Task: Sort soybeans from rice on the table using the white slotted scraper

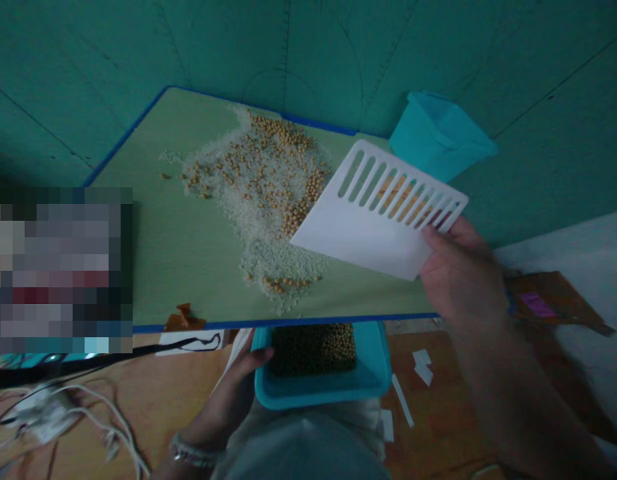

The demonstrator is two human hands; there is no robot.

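A white slotted scraper [375, 217] is held in the right hand [461, 273] at the right of the frame, with the thumb and fingers pinched on its slotted end. The plain edge of the scraper is tipped down and touches a pile of beans [283, 173] and small white grains [261, 230] spread over the middle of the green desk [188, 260]. A few more beans are seen lower down on the desk, near its blue front edge. A blue tub [321, 380] is held by the left hand [238, 390] at the bottom middle of the frame, just under the desk edge, with the thumb hooked over the tub's rim. The tub is filled with what look like more beans, though it is dark in there and hard to see well. A beaded band [193, 453] is worn on the left wrist. A second blue tub [438, 137] is seen at the upper right of the frame, tilted, past the far corner of the desk. Small brown scraps [184, 317] lie at the front edge of the desk, left of the middle. White cables [88, 413] are seen on the wooden floor at the lower left. A brown piece of card [553, 300] lies at the right, near the right hand.
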